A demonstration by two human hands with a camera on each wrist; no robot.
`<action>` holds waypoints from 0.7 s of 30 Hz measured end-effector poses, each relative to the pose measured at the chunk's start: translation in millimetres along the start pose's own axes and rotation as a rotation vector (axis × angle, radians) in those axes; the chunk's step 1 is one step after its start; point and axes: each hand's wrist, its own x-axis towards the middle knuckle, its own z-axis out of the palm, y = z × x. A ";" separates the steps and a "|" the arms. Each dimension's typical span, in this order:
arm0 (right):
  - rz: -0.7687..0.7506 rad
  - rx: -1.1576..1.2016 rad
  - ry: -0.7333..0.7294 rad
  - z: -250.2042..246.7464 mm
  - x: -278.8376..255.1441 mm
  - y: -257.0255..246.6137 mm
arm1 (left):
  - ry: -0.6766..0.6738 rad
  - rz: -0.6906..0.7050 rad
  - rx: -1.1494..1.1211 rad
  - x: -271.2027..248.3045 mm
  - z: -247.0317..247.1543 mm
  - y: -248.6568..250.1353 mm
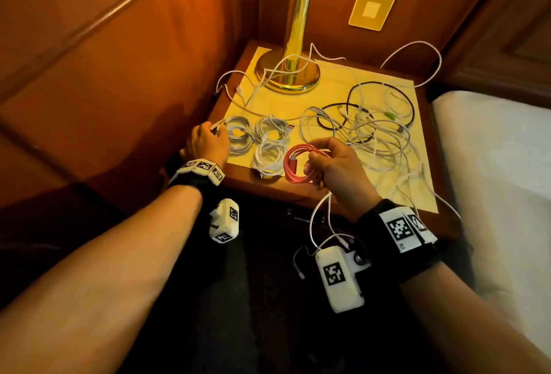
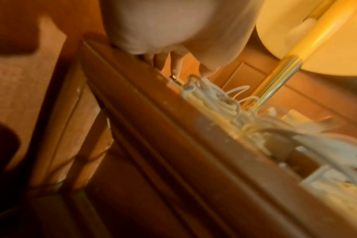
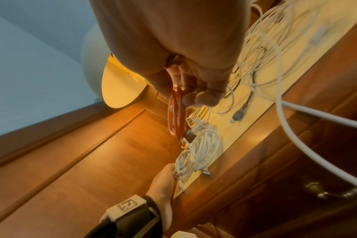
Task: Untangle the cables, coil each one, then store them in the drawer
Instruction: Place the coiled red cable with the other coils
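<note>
Between right hand (image 1: 334,165) fingers, pinched: red coil (image 1: 299,166), finished, just above worktop (image 1: 328,81) front edge. Left hand (image 1: 208,142) curled on a white coil (image 1: 238,136). Beyond, tangle (image 1: 366,132) unsorted. Next, probably: set red down, then free another cable.

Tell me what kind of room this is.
Most likely a hotel bedroom or similar. A wooden nightstand stands in a wood-panelled corner beside a white mattress, with a brass lamp on it and a wall plate behind. Loose and coiled cables cover its top.
</note>
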 end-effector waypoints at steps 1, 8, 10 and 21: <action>-0.009 -0.024 -0.014 4.9 7.8 -0.9 | 0.011 0.012 0.048 2.1 4.5 -1.5; -0.044 -0.134 -0.080 47.6 64.9 -7.5 | 0.097 0.058 0.185 10.3 21.8 -10.0; -0.073 -0.168 -0.093 60.9 81.5 -11.5 | 0.095 0.067 0.192 12.0 21.9 -10.7; -0.236 -0.743 -0.035 81.4 103.7 -6.8 | 0.117 0.067 0.193 11.8 21.6 -11.0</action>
